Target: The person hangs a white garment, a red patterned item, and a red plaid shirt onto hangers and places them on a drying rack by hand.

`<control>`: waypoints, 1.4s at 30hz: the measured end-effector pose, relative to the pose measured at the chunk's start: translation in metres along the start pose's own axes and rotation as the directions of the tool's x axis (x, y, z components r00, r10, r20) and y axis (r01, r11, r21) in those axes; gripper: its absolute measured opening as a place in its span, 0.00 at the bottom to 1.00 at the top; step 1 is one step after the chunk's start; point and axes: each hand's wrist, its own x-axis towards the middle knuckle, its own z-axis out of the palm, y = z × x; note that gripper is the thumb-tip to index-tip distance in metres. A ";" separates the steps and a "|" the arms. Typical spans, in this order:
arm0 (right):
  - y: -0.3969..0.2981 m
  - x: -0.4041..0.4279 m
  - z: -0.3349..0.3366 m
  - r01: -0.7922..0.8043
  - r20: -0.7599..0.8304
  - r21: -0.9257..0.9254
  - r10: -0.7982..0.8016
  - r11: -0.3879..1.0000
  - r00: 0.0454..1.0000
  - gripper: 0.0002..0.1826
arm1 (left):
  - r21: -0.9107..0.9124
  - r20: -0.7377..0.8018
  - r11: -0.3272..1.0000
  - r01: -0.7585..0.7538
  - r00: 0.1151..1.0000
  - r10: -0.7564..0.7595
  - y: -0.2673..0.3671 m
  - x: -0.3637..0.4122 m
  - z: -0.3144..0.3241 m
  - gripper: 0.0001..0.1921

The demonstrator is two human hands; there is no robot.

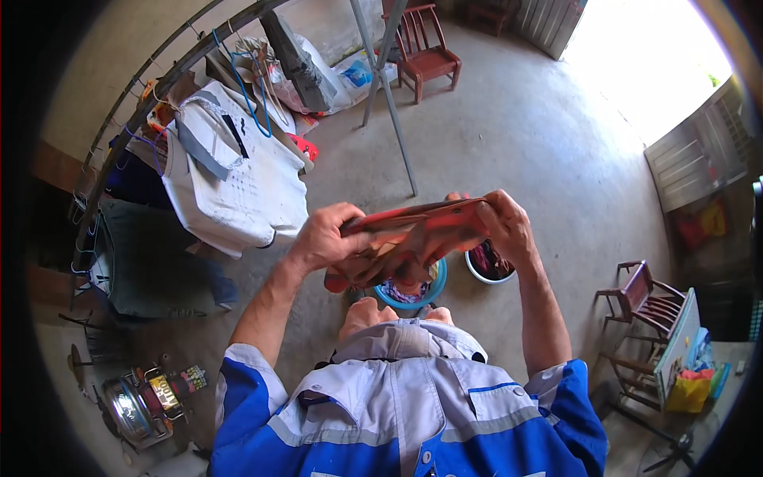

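A red-and-brown patterned garment is stretched between my hands in front of my body. My left hand grips its left edge, thumb on the near side. At the opposite edge, my right hand pinches the cloth near a dark round spot that may be a button. The lower folds hang loose and look blurred. Below, partly hidden by the cloth, a blue basin on the floor holds patterned fabric. Beside it, a second, pale-rimmed basin contains dark red and black cloth.
At left, a metal clothes rack carries hangers, a white shirt and dark trousers. Its crossed legs stand ahead. Wooden chairs are at the back and right, near a tilted board. A motorcycle stands lower left.
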 end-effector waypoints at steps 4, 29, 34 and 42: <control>-0.006 -0.006 0.001 -0.089 -0.071 0.404 0.128 0.910 0.989 0.07 | 0.343 0.077 0.934 -0.099 0.994 0.077 -0.057 -0.011 0.000 0.12; -0.052 -0.022 0.056 -0.104 0.232 0.325 0.028 0.940 0.972 0.09 | 0.094 -0.415 0.995 0.020 0.910 0.021 -0.049 -0.041 0.121 0.21; -0.049 -0.027 0.071 -0.108 0.170 0.332 0.054 0.937 0.984 0.15 | -0.576 0.045 0.670 0.468 0.837 -0.545 -0.057 -0.071 0.129 0.16; -0.006 -0.023 0.050 -0.072 0.295 -0.143 0.112 0.987 0.949 0.24 | -0.518 -0.378 0.839 0.164 0.836 -0.397 -0.070 -0.077 0.059 0.14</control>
